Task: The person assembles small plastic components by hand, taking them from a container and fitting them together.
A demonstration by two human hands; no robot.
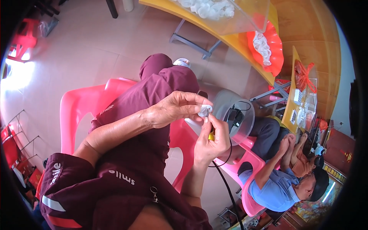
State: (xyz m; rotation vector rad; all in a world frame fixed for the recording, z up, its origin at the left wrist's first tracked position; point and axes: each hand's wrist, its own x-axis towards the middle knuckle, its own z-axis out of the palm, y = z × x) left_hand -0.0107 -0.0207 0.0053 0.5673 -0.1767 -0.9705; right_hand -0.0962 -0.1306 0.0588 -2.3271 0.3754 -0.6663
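Between the thumb and fingers of my left hand [174, 109] is a small round white plastic piece [206, 110], with a greyish middle. My right hand [212, 142] is closed just below it, its thumb tip up against the piece. A small yellow-handled tool [211, 136] shows between the right fingers; most of it is hidden, so its kind is unclear. Both hands are raised over my lap, in front of the maroon trousers [168, 82].
A transparent bin [247, 128] with a black adapter stands beyond my right hand. A black cable [228, 186] hangs nearby. Ahead, a yellow table [226, 38] bears a clear box and a red tray [278, 53] of white pieces. Two people sit at right, one on a pink chair [253, 191].
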